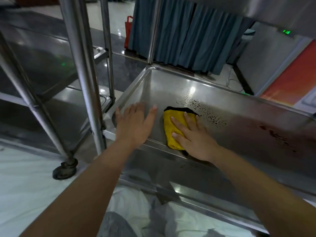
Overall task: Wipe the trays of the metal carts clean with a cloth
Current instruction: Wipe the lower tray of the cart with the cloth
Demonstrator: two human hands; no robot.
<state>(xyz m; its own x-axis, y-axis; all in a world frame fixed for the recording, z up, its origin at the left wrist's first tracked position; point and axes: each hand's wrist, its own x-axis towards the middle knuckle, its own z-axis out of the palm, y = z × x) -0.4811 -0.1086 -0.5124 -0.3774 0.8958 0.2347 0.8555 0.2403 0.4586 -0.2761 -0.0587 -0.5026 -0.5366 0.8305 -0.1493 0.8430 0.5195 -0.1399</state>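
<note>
A shallow stainless-steel cart tray (213, 93) with a raised rim fills the middle of the view. On its floor, near the front rim, lies a folded yellow cloth with a black edge (172, 124). The right hand (193, 134) presses flat on this cloth, fingers straight and slightly spread, palm covering its right part. The left hand (135, 124) rests open just beside it to the left, fingers straight and apart, near the tray's front-left corner; it holds nothing. Beyond the cloth a patch of water droplets (205, 110) beads on the metal, and reddish-brown smears (280, 135) mark the tray floor far to the right.

Round steel posts (82, 65) rise at the tray's corners. A second steel cart with shelves (42, 69) stands close on the left, its black caster wheel (64, 170) on the pale floor. Another steel shelf (171, 178) runs under the tray. Behind hang blue-grey pleated curtains (188, 35), a red bag (128, 31) beside them. A small green lit display (286, 32) glows at upper right, its characters too blurred to read, above an orange panel (294, 79).
</note>
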